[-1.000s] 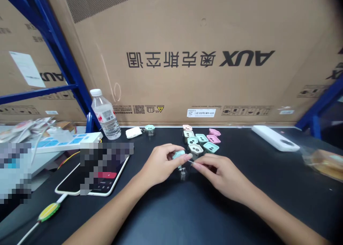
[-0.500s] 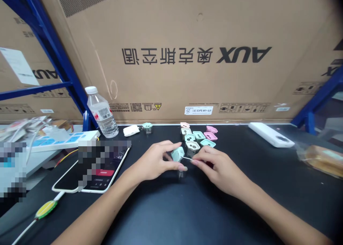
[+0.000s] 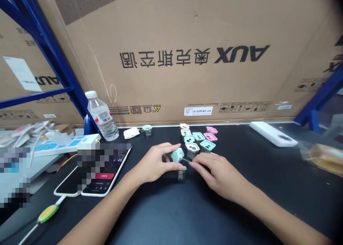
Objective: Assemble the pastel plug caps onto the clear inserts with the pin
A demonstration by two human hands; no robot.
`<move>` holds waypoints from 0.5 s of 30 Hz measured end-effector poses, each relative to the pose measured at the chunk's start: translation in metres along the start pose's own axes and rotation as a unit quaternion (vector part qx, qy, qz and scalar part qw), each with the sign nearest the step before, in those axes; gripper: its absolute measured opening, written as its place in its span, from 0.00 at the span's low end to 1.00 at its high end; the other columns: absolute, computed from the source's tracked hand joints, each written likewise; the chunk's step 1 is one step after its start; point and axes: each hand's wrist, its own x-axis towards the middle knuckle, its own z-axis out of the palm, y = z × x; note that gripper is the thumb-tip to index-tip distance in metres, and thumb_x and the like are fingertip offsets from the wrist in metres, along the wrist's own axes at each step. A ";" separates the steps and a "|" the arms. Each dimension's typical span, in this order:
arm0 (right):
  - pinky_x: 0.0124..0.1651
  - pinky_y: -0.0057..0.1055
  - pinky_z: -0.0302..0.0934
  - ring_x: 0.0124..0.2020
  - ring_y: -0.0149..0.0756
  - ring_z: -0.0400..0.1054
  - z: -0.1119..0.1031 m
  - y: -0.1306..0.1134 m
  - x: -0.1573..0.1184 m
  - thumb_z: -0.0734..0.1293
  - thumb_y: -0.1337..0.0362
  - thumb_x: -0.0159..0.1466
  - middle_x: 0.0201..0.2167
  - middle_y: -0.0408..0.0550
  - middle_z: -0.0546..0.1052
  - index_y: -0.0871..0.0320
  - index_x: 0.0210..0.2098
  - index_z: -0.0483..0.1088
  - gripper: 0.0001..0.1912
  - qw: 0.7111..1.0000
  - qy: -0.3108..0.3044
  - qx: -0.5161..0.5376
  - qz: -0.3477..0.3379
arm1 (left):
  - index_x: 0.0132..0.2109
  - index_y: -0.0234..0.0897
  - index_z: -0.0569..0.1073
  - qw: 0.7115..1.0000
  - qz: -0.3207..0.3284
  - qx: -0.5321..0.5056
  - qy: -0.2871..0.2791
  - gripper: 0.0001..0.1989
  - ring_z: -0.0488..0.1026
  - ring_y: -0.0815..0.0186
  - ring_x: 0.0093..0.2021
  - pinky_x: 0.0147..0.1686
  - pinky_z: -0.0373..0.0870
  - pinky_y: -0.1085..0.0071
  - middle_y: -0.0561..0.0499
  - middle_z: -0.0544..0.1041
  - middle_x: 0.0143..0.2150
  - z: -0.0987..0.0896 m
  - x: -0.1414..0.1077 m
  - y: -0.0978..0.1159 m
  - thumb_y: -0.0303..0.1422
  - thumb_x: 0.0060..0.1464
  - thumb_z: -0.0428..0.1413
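Slim bare forearms, bare left hand, bare right hand

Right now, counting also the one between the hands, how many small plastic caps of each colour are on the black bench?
Mint caps: 5
Pink caps: 3 (one paler)
Cream caps: 2
Total: 10

Head camera faces forward, down at teal plug

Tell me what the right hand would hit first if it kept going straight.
The right hand would probably meet the mint-green plastic socket piece held by the left hand, though depth is unclear.
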 end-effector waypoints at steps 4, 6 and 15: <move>0.30 0.29 0.56 0.26 0.32 0.63 0.000 0.001 0.000 0.60 0.58 0.69 0.28 0.41 0.71 0.53 0.33 0.68 0.11 1.000 0.006 -0.004 0.021 | 0.59 0.39 0.71 1.000 0.004 0.000 -0.003 0.33 0.69 0.69 0.33 0.38 0.68 0.70 0.52 0.70 0.40 0.000 -0.001 0.000 0.44 0.46 0.65; 0.30 0.29 0.56 0.25 0.31 0.63 0.000 0.001 -0.001 0.61 0.58 0.69 0.29 0.40 0.70 0.53 0.34 0.68 0.10 0.999 0.011 -0.008 0.029 | 0.59 0.39 0.71 1.000 0.010 0.002 -0.002 0.33 0.69 0.69 0.33 0.38 0.68 0.70 0.52 0.70 0.40 0.001 -0.001 0.000 0.44 0.46 0.65; 0.35 0.31 0.59 0.31 0.34 0.66 0.004 0.002 0.001 0.57 0.60 0.71 0.31 0.44 0.71 0.54 0.34 0.69 0.12 1.000 0.015 -0.018 0.009 | 0.59 0.40 0.71 1.000 0.018 0.020 0.008 0.33 0.69 0.69 0.33 0.39 0.68 0.70 0.51 0.70 0.40 0.000 -0.001 0.000 0.43 0.46 0.65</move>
